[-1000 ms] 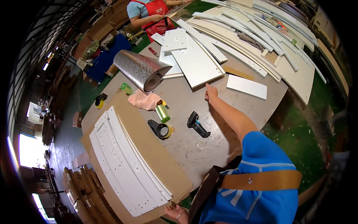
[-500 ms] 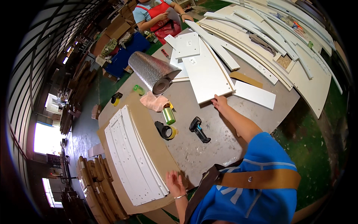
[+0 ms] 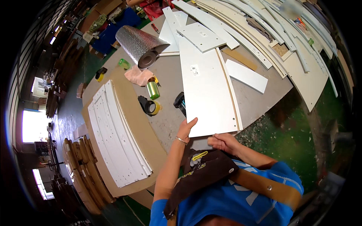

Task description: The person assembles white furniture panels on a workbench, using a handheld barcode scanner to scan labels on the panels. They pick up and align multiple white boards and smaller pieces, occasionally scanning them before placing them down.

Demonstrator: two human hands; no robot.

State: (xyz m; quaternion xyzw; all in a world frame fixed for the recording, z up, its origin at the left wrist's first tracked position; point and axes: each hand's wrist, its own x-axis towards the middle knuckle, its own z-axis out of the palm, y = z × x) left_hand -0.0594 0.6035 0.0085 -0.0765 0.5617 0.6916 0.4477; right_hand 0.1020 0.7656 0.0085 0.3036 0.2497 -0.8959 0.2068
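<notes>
A long white panel (image 3: 205, 94) with a small label and holes near its right edge reaches over the table's near edge toward me. My left hand (image 3: 185, 130) grips its near left corner, the thumb lying on top. Just below the panel's near edge is my right hand (image 3: 225, 144), fingers curled and slightly blurred; whether they grip the panel is unclear. A smaller white panel (image 3: 201, 37) lies across the long panel's far end. Partly covered by the long panel's left side is a black handheld scanner (image 3: 180, 102).
On the left, stacked white boards (image 3: 118, 139) lie on cardboard (image 3: 141, 124). Nearby are a tape dispenser (image 3: 149, 106), green roll (image 3: 152, 90), pink cloth (image 3: 138, 76) and silver foil roll (image 3: 137, 45). Boards (image 3: 260, 34) pile up at right. Across the table stands a person in a red apron (image 3: 152, 9).
The long panel has come toward me, partly covering the scanner. My left hand has moved from beside the board stack to its corner. The smaller panel now lies turned.
</notes>
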